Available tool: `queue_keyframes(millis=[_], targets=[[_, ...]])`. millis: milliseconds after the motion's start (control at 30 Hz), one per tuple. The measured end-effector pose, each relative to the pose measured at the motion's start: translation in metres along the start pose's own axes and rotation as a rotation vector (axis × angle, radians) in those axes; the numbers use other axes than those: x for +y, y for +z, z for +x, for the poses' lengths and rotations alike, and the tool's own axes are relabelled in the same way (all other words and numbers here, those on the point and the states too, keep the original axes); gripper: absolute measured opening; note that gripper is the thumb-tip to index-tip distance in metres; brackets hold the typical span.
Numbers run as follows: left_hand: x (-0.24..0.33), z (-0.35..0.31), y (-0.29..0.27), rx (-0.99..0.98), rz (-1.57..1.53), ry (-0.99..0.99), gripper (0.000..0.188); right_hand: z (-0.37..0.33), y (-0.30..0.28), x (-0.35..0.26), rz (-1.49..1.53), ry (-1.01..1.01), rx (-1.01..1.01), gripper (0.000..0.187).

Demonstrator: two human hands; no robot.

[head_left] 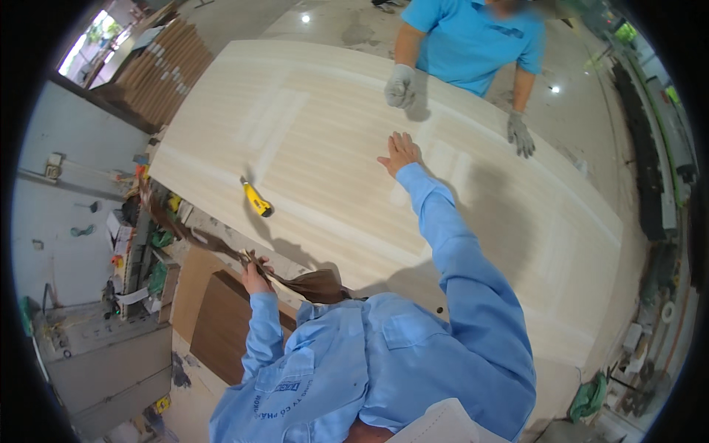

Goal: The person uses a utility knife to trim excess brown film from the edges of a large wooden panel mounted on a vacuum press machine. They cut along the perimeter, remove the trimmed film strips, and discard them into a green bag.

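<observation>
My right hand [402, 153] lies flat on a large pale wooden panel [332, 170], its fingers spread and nothing in it. Down by the panel's near edge, my left hand [256, 275] is closed round a long, thin strip of brown sheet material [314, 286]. The strip trails away to the far left and also runs back toward my chest. On the panel, a yellow-handled cutter [256, 198] rests to the left of my right hand, apart from both hands.
Across the panel stands a person in a blue shirt [473, 44], with one gloved hand [401, 86] over the panel and another [520, 134] at its edge. Stacked brown boards [159, 70] stand at far left. A brown board [225, 325] lies below my left hand.
</observation>
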State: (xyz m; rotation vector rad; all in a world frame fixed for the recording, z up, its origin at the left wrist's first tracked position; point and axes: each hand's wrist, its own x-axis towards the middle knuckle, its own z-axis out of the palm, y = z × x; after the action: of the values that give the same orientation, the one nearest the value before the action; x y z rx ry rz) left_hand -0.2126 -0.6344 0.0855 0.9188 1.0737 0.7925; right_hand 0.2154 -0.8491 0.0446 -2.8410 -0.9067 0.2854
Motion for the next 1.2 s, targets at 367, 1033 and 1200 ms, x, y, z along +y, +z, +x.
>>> queue_keyframes(millis=[367,1033,1200], targets=[[0.052,-0.03,-0.099,0.465,0.098,0.238,0.024,-0.129,-0.03,-0.111,0.931,-0.689,-0.297,0.021],[0.099,-0.074,0.125,-0.45,-0.037,0.095,0.04,-0.228,-0.053,-0.2,1.504,-0.536,-0.462,0.074],[0.095,-0.059,0.138,-0.478,-0.116,0.116,0.038,-0.219,-0.042,-0.207,1.436,-0.366,-0.334,0.052]])
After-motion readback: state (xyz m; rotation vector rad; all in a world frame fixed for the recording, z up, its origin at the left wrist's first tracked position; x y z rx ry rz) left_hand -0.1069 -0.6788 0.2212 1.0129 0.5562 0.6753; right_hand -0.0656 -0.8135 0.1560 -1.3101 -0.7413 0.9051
